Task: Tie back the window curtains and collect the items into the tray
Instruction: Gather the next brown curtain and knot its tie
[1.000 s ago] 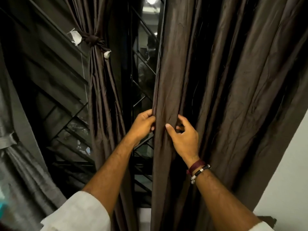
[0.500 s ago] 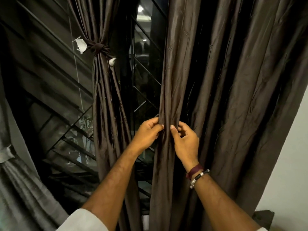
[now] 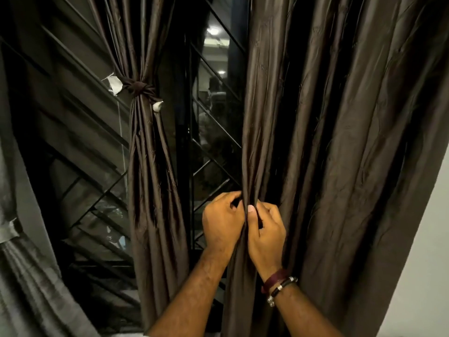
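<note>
A wide dark brown curtain (image 3: 328,132) hangs loose on the right of the window. My left hand (image 3: 222,221) and my right hand (image 3: 266,228) pinch its left edge together, side by side, at about waist height. The fabric bunches into a narrow fold between my fingers. A second brown curtain (image 3: 150,181) to the left is gathered and bound by a knotted brown tie (image 3: 139,88) with white ends. No tray is in view.
Behind the curtains is a dark window with a diagonal metal grille (image 3: 213,152). A grey curtain (image 3: 26,276) with a band hangs at the far left. A white wall (image 3: 422,239) borders the right edge.
My two hands have come closer together on the curtain edge, gathering more fabric into a tight fold. The view has shifted slightly, so the tied curtain sits lower in the frame.
</note>
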